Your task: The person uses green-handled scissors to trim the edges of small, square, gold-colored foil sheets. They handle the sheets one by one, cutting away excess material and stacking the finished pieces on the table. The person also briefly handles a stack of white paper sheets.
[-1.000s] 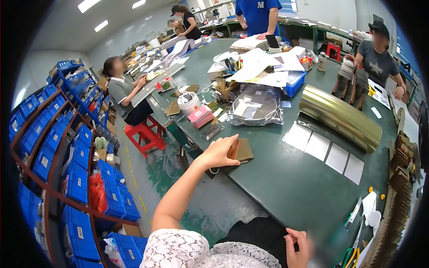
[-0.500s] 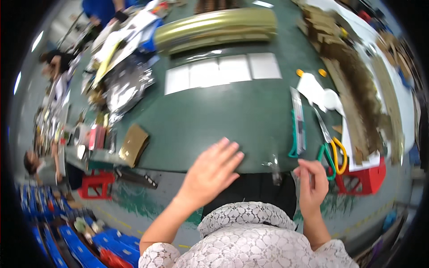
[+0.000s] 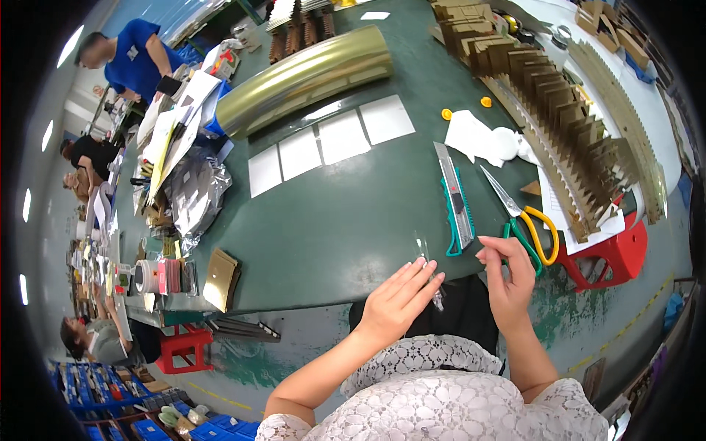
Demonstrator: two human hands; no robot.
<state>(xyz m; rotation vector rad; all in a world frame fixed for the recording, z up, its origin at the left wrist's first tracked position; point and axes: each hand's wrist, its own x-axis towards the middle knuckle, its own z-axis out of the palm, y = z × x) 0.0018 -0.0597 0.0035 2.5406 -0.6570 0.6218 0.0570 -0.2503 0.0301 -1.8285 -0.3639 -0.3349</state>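
Observation:
My left hand is open, its fingers straight and close together, at the front edge of the green table. Its fingertips lie against or over a clear plastic strip that hangs past the edge. My right hand is closed in a pinch beside the scissors; whatever is between the fingertips, if anything, is too small to tell. Just ahead of it lie a teal box cutter and the scissors, with one green and one yellow handle.
Several white cards lie in a row before a gold film roll. Brown slotted cardboard runs along the right. White cut pieces and small yellow caps lie near it. Crumpled clear film and gold sheets are at left.
My view has turned, so the table appears rotated. My left hand has come to the right, onto or beside the clear strip. My right hand keeps its pinch near the scissors.

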